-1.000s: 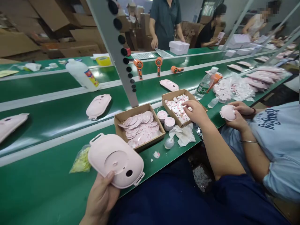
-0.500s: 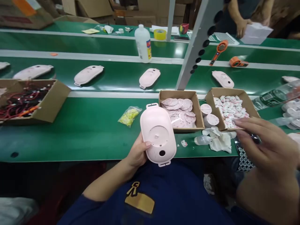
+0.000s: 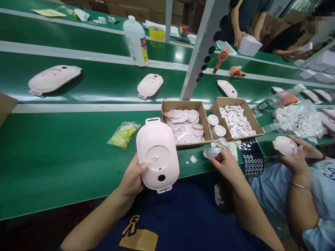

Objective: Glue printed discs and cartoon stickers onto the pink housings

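Observation:
My left hand is closed on the left edge of a pale pink plastic casing. The casing is oblong, with a round recess, a black round spot and a slotted loop at each end. Over the table's front edge, my right hand pinches one end of a small translucent bottle lying on its side. Left of that bottle is a little white cat-face piece. A crumpled white cloth lies just behind my right fingers.
Behind the bottle stand a carton of pink discs and a carton of cat-face pieces. A bag of yellow-green bits lies left. Similar casings rest on the belt. At right, a co-worker's hands hold a casing.
My right hand has come down and inward from the right and taken hold of the small bottle. The view has turned rightward, bringing the co-worker at right into sight. My left hand keeps the casing.

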`<state>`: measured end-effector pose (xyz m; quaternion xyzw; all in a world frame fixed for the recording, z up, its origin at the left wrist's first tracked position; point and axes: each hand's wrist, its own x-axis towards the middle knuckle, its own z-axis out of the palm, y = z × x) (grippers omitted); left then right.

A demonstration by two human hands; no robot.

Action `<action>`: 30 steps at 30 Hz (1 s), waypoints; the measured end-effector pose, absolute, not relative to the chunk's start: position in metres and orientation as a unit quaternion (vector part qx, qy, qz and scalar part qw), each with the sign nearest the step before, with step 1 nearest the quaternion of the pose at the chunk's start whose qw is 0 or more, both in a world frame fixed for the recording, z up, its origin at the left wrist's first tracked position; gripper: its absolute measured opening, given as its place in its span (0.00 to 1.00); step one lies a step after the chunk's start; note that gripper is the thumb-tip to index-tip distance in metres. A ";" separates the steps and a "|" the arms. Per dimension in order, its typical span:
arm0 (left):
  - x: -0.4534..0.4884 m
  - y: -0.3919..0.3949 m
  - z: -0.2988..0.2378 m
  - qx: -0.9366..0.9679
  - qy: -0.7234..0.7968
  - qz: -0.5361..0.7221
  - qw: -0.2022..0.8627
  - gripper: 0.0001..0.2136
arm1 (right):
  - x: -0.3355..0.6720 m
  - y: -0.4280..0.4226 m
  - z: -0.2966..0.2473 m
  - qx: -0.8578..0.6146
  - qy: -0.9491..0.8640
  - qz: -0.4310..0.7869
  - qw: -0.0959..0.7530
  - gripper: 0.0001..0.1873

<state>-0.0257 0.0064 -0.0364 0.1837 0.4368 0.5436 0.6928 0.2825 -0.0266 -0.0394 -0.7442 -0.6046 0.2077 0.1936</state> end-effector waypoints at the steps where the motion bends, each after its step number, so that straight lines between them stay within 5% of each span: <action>1: -0.027 0.006 -0.036 0.184 0.439 0.540 0.695 0.32 | 0.280 -0.024 -0.044 -0.745 -0.604 0.204 0.198 0.14; 8: -0.049 0.002 -0.034 0.176 0.464 0.569 0.656 0.33 | 0.302 -0.035 -0.009 -0.730 -0.619 0.166 0.237 0.26; 11: -0.058 0.005 -0.036 0.188 0.465 0.574 0.647 0.35 | 0.307 -0.014 0.036 -0.650 -0.695 0.005 0.305 0.17; 13: -0.058 0.008 -0.037 0.202 0.455 0.569 0.655 0.35 | 0.301 0.020 0.055 -0.573 -0.789 -0.038 0.216 0.11; 15: -0.053 0.011 -0.036 0.215 0.444 0.561 0.665 0.34 | 0.287 0.062 0.058 -0.504 -0.864 -0.008 0.015 0.11; 18: -0.044 0.009 -0.032 0.218 0.432 0.555 0.677 0.32 | 0.264 0.117 0.040 -0.464 -0.883 0.025 -0.064 0.03; 20: -0.041 0.005 -0.029 0.213 0.424 0.558 0.681 0.31 | 0.251 0.137 0.028 -0.468 -0.880 0.033 -0.072 0.07; 27: -0.039 -0.003 -0.033 0.219 0.410 0.531 0.708 0.33 | 0.234 0.126 0.058 -0.523 -0.847 0.093 0.007 0.14; 30: -0.026 0.001 -0.033 0.254 0.364 0.508 0.738 0.32 | 0.220 0.090 0.076 -0.490 -0.846 0.162 0.133 0.13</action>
